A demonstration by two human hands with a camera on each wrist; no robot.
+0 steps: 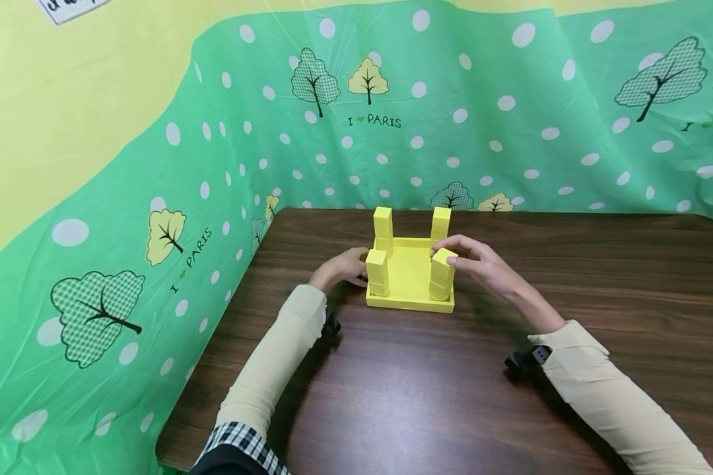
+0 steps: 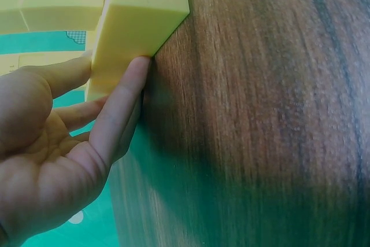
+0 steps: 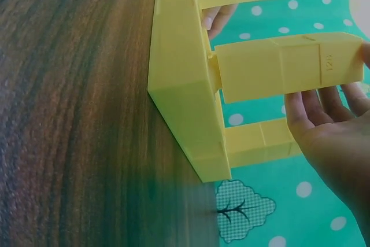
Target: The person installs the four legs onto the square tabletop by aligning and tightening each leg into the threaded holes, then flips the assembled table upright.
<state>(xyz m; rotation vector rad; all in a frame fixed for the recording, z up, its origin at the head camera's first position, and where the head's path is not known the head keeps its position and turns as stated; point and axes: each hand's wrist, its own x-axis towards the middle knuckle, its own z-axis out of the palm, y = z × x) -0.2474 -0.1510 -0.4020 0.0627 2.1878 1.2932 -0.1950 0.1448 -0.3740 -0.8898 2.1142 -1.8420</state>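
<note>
A shallow yellow tray-like base (image 1: 410, 270) lies on the table with several stacked-block posts at its corners. My left hand (image 1: 346, 267) holds the base's left side, its thumb and fingers on the wall in the left wrist view. At the near right corner stands a yellow post (image 1: 441, 276), which leans slightly outward. My right hand (image 1: 481, 264) grips this post near its top, partly behind it. In the right wrist view a narrow gap shows between the post (image 3: 248, 73) and the base. The near left post (image 1: 377, 274) looks upright.
Two far posts, left (image 1: 383, 227) and right (image 1: 441, 223), rise from the back corners. The dark wooden table (image 1: 404, 396) extends around the base. Behind and to the left hangs a green dotted cloth (image 1: 475, 132). A small black device (image 1: 529, 361) sits at the right wrist.
</note>
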